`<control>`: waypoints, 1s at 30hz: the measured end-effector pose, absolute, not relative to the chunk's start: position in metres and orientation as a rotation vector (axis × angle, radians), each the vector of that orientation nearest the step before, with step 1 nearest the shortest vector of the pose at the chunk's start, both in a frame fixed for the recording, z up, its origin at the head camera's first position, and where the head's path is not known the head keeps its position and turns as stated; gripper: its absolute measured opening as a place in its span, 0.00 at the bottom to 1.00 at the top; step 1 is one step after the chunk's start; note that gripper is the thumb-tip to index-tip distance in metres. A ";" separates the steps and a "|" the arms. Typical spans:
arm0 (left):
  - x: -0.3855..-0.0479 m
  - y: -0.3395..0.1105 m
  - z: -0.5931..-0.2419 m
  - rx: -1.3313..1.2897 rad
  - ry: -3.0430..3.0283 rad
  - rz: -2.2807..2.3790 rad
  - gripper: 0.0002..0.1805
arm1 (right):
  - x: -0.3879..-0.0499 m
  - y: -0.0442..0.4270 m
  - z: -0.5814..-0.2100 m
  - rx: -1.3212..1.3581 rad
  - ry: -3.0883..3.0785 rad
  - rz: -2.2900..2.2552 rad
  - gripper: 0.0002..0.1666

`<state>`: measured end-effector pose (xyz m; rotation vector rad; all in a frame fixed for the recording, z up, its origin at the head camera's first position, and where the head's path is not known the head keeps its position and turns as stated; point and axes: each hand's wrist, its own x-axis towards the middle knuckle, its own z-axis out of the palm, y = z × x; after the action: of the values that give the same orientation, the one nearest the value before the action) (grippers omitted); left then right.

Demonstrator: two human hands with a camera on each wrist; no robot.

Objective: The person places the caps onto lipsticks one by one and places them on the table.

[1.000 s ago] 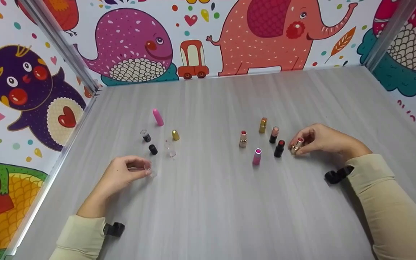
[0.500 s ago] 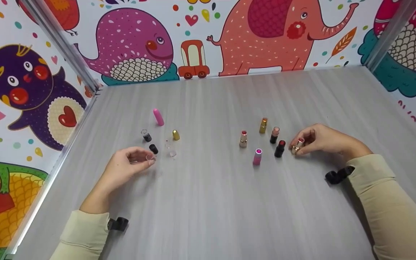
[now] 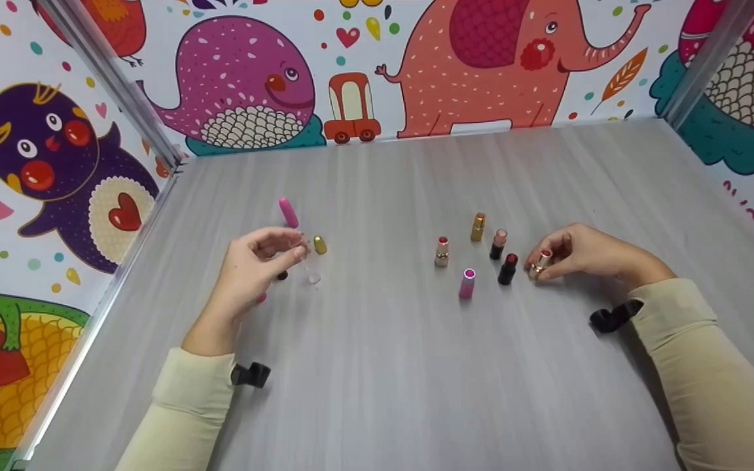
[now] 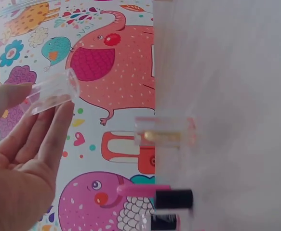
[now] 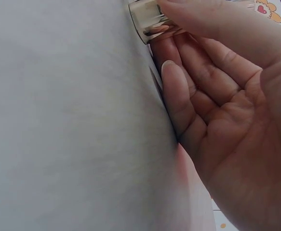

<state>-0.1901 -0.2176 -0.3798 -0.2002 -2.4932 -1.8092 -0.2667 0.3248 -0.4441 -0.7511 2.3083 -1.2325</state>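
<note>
My left hand [image 3: 252,268] is raised above the caps on the left and pinches a clear cap [image 4: 56,91] between thumb and fingers. Below and beside it are a pink cap [image 3: 288,213], a gold cap [image 3: 320,245] and another clear cap [image 3: 313,275]. A black cap [image 4: 174,198] and a clear-and-black cap [image 4: 163,222] show in the left wrist view; in the head view the hand covers most of them. On the right, my right hand [image 3: 590,255] holds an uncapped gold lipstick [image 3: 541,263] with a red tip, upright at the tabletop.
Left of my right hand stand several uncapped lipsticks: a red one in a pale gold case [image 3: 442,252], a gold-cased one [image 3: 478,227], a nude one [image 3: 498,244], a dark red one in black [image 3: 508,269] and a pink one [image 3: 467,284]. Cartoon-printed walls [image 3: 357,39] border the table [image 3: 377,379].
My left hand has lifted the clear cap and moved it forward and to the right, over the other caps. The right hand and its lipstick have stayed in place.
</note>
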 end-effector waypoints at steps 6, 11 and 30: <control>-0.202 -0.202 -0.373 -0.238 -2.322 -1.926 0.17 | -0.268 0.326 -0.445 -0.744 2.296 -1.231 0.15; -0.212 -0.192 -0.370 -0.288 -2.156 -2.040 0.15 | -0.269 0.327 -0.445 -0.708 2.301 -1.212 0.15; -0.256 -0.146 -0.369 -0.311 -1.711 -2.399 0.11 | -0.267 0.328 -0.443 -0.733 2.280 -1.240 0.16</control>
<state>-0.2563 -0.1457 -0.3688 -0.3109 -1.7108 -2.3986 -0.2671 0.3277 -0.4432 -0.7326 2.2799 -1.2400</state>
